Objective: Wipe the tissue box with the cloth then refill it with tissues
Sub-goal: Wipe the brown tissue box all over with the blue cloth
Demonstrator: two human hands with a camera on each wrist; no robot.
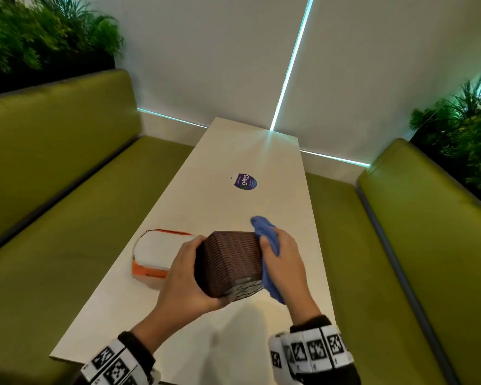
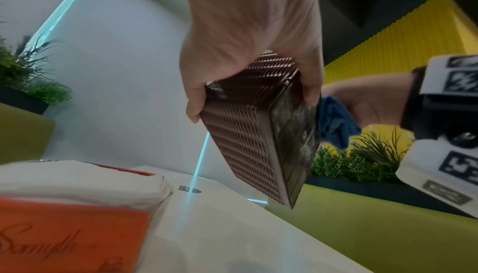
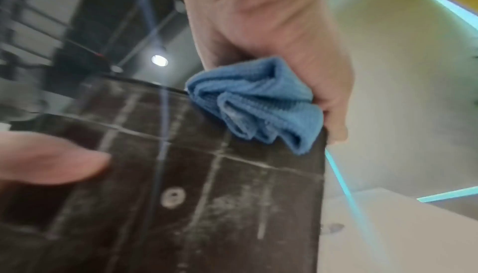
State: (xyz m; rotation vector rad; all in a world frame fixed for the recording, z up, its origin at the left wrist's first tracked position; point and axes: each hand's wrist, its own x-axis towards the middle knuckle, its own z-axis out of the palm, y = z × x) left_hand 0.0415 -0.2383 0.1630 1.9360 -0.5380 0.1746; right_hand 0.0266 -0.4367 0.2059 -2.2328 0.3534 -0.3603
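Observation:
A brown woven tissue box (image 1: 229, 262) (image 2: 248, 142) is held tilted above the white table (image 1: 233, 151); its dusty dark underside (image 3: 196, 195) faces me. My left hand (image 1: 184, 276) (image 2: 248, 38) grips the box from its left side. My right hand (image 1: 282, 259) (image 3: 274, 38) holds a bunched blue cloth (image 1: 267, 245) (image 2: 335, 122) (image 3: 258, 101) pressed against the box's right side. A pack of tissues (image 1: 157, 252) (image 2: 67, 205), white with orange wrapping, lies on the table left of the box.
A round purple and white sticker (image 1: 244, 181) sits further along the table. Green padded benches (image 1: 67, 190) (image 1: 417, 245) flank the table on both sides. Plants (image 1: 39, 31) stand behind the benches, and a white wall closes the far end.

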